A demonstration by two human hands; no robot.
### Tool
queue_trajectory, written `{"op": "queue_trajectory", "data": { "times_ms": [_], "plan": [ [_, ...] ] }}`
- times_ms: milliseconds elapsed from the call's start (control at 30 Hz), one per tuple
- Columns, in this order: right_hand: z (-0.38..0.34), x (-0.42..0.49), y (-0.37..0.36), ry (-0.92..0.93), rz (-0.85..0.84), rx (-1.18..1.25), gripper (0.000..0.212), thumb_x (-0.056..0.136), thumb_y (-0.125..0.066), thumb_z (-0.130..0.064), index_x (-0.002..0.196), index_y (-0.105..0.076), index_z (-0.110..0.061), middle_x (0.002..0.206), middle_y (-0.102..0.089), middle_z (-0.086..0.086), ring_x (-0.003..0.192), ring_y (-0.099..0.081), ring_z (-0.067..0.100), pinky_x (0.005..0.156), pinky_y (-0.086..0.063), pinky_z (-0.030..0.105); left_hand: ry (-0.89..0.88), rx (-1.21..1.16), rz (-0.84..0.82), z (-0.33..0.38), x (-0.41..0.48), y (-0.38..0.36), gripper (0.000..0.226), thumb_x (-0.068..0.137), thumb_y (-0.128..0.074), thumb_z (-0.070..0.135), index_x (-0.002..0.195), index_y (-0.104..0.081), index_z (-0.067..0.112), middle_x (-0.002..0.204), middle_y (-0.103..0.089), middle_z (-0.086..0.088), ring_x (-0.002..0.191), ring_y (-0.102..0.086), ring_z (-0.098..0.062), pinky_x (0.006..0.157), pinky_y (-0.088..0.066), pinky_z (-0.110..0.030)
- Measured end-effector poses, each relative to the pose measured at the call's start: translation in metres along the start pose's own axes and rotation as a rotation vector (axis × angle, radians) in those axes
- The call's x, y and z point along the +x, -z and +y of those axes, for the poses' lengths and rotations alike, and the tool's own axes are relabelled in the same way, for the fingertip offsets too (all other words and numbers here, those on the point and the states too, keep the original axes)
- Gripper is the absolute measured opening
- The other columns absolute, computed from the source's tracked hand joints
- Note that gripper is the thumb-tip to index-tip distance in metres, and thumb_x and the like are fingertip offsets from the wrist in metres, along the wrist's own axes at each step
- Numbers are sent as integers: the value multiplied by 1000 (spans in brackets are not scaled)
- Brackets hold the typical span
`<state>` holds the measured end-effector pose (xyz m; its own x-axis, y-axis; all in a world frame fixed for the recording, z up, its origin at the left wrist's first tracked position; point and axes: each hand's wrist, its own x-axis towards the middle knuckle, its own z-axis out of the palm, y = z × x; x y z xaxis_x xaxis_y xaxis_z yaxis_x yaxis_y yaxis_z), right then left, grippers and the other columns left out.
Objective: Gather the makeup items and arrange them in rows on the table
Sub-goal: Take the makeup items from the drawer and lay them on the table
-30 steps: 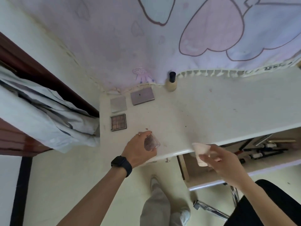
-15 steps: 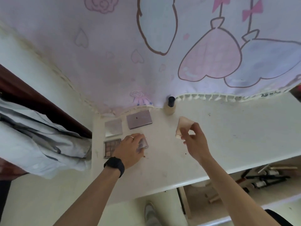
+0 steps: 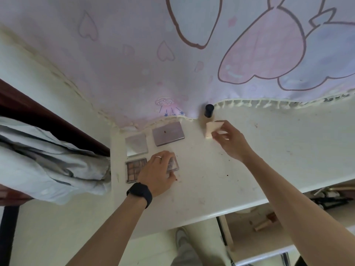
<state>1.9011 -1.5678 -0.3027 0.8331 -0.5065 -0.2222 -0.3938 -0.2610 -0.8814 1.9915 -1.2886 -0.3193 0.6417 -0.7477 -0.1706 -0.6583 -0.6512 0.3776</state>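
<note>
On the white table (image 3: 249, 166), my left hand (image 3: 157, 171) holds a small clear-lidded compact (image 3: 172, 165) down on the surface, right of an open eyeshadow palette (image 3: 134, 168). Behind them lie a square mirror compact (image 3: 136, 144) and a mauve rectangular palette (image 3: 168, 133). My right hand (image 3: 228, 140) pinches a white tube (image 3: 211, 128) just in front of a foundation bottle with a black cap (image 3: 209, 111) at the back edge.
A pink patterned curtain (image 3: 192, 64) hangs behind the table. Grey cloth (image 3: 48, 162) is draped at the left over dark wood. An open drawer (image 3: 326, 200) with more makeup items sits under the table at the right.
My left hand carried the small compact from the table's front edge to beside the eyeshadow palette. My right hand brought the white tube from near the drawer to beside the bottle.
</note>
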Motion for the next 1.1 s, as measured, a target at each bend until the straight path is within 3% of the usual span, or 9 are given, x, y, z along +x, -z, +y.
{"op": "queue_trajectory", "data": {
  "times_ms": [100,233,500,633,700,800,933,1033,1100],
  "plan": [
    [5,0,0,-2,-13,-2,15,99,-62,-30,111,-58,-39,105,-66,-36,87,-67,-8,67,-47,6,-3,12,6,1,0,1,55,83,-57,31,136,-45,21,139,-50,-2,127,-45,-26,97,-50,-40],
    [8,8,-4,-10,9,-16,11,101,-58,-31,112,-58,-28,113,-67,-20,88,-66,-6,64,-45,4,7,-4,22,5,-1,3,51,79,-57,29,129,-45,25,133,-52,0,121,-47,-24,91,-51,-37],
    [13,16,-4,-23,-14,-43,14,102,-56,-28,115,-55,-33,117,-66,-12,95,-66,10,62,-44,9,19,-2,-24,9,-1,9,51,83,-57,27,132,-44,25,138,-47,2,125,-42,-23,96,-48,-36],
    [9,9,1,-65,4,48,48,96,-61,-14,120,-50,-54,114,-64,-25,89,-68,2,65,-47,11,11,19,-44,12,-2,11,51,86,-57,24,135,-44,21,141,-46,-2,127,-43,-26,101,-44,-38],
    [13,-2,7,-103,39,103,56,92,-65,-9,125,-52,-52,116,-64,-21,91,-69,9,73,-50,19,9,59,-55,16,-2,13,53,87,-57,23,138,-43,18,146,-44,-5,133,-40,-28,107,-40,-38],
    [30,-37,17,-131,113,141,51,91,-68,-9,128,-57,-42,115,-66,-20,96,-70,11,80,-52,23,5,123,-66,25,-3,15,57,90,-57,23,144,-41,15,153,-38,-10,143,-31,-26,115,-31,-36],
    [58,-109,34,-195,249,170,30,94,-69,-17,119,-65,-34,109,-70,-25,101,-67,-1,89,-49,17,-13,107,-45,55,-10,9,55,91,-57,21,144,-44,17,151,-42,-7,143,-32,-24,114,-34,-37],
    [82,-167,46,-248,359,159,20,97,-66,-20,113,-69,-31,102,-69,-33,96,-64,-10,79,-45,1,-88,34,-6,93,-23,-9,49,89,-60,16,137,-51,17,145,-49,-4,133,-44,-24,104,-47,-41],
    [97,-202,52,-276,399,93,19,98,-64,-23,114,-68,-33,100,-70,-29,94,-62,-12,75,-43,-1,-178,-12,21,122,-36,-27,46,85,-65,11,130,-58,17,137,-57,-3,123,-54,-24,93,-54,-40]
  ]
}}
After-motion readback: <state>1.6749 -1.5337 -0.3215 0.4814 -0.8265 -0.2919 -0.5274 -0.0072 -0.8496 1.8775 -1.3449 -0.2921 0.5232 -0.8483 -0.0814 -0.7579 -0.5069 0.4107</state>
